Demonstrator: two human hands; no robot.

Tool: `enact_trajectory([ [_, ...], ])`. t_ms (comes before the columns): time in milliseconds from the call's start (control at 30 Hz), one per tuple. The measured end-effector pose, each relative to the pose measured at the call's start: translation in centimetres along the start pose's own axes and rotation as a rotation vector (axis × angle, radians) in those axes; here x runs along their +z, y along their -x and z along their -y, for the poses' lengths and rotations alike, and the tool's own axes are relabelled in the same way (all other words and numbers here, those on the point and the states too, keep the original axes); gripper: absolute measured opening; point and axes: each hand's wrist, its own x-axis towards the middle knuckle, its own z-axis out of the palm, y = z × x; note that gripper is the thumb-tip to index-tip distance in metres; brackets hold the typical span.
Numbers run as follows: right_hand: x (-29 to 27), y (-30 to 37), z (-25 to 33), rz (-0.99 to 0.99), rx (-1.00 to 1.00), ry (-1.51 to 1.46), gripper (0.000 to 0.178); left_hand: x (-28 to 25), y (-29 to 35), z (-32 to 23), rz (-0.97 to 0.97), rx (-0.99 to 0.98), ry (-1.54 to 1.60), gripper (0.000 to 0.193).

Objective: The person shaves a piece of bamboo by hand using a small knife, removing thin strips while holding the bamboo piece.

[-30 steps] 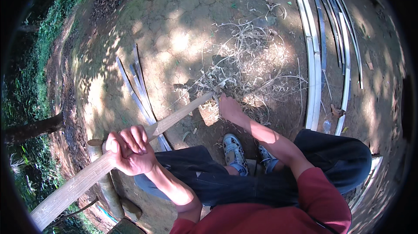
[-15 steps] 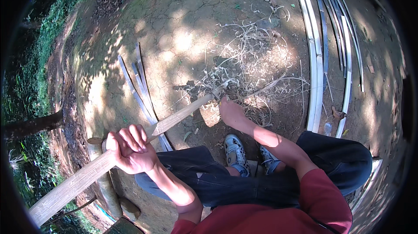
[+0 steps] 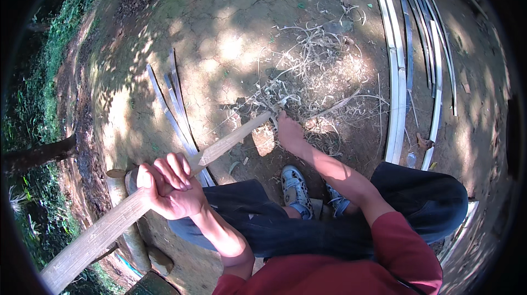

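Observation:
A long pale bamboo slat (image 3: 228, 144) slants from the lower left up to the middle of the view. My left hand (image 3: 173, 188) is closed around it, fingers wrapped over the top. At the slat's far end my right hand (image 3: 290, 131) makes a fist, seen from its back. Whatever it grips is mostly hidden by the hand and the curls, so I cannot make it out. Thin pale shavings (image 3: 281, 97) bunch up at that far end, right beside the fist.
Loose shavings (image 3: 324, 48) litter the dirt ahead. Long split strips (image 3: 394, 75) lie at the right, and a few narrow ones (image 3: 178, 105) at the left. A short log (image 3: 132, 240) stands near my left knee. My shoes (image 3: 296, 190) rest below the right hand.
My right hand has shifted slightly forward, away from me, at the slat's far end. The left hand and the slat have moved a little to the right.

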Motion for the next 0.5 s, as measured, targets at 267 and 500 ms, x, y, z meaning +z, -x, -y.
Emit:
enact_trajectory([
  [267, -3.4, 3.3, 3.6, 0.098, -0.032, -0.020, 0.021, -1.5, 0.1, 0.0, -0.113, 0.038, 0.038, 0.033],
  [500, -0.2, -0.5, -0.4, 0.006, -0.034, -0.060, 0.021, -0.7, -0.4, 0.1, -0.125, 0.019, 0.009, 0.034],
])
